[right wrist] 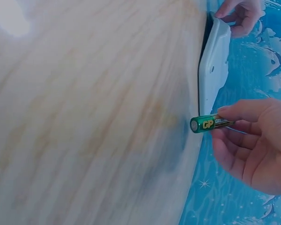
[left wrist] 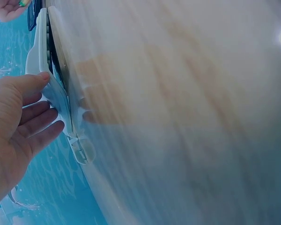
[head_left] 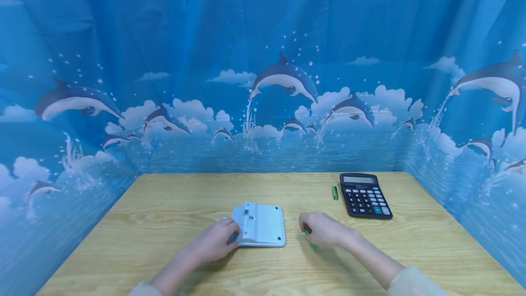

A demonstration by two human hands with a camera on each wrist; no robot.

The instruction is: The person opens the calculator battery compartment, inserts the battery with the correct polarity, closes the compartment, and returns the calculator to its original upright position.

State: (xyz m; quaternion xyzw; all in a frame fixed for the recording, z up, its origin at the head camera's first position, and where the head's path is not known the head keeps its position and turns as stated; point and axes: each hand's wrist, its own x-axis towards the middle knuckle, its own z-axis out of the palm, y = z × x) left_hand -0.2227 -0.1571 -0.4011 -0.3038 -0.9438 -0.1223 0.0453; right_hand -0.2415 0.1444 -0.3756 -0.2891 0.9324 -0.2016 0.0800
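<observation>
A pale calculator [head_left: 269,225] lies face down on the table, its battery compartment [head_left: 248,216] uncovered near the left end. My left hand [head_left: 218,240] holds it by that end, the thumb on the near edge in the left wrist view. To the right, my right hand [head_left: 324,229] pinches a green GP battery [right wrist: 208,123] between thumb and fingers, slightly above the table and apart from the calculator. A small pale, clear-looking piece [left wrist: 80,149] lies just past the calculator's end; its kind is unclear.
A black calculator [head_left: 365,195] lies face up at the back right. Beside its left edge is another green battery [head_left: 335,192]. The wooden table [head_left: 185,191] is bounded by a blue dolphin-print curtain [head_left: 205,150] at the back and sides.
</observation>
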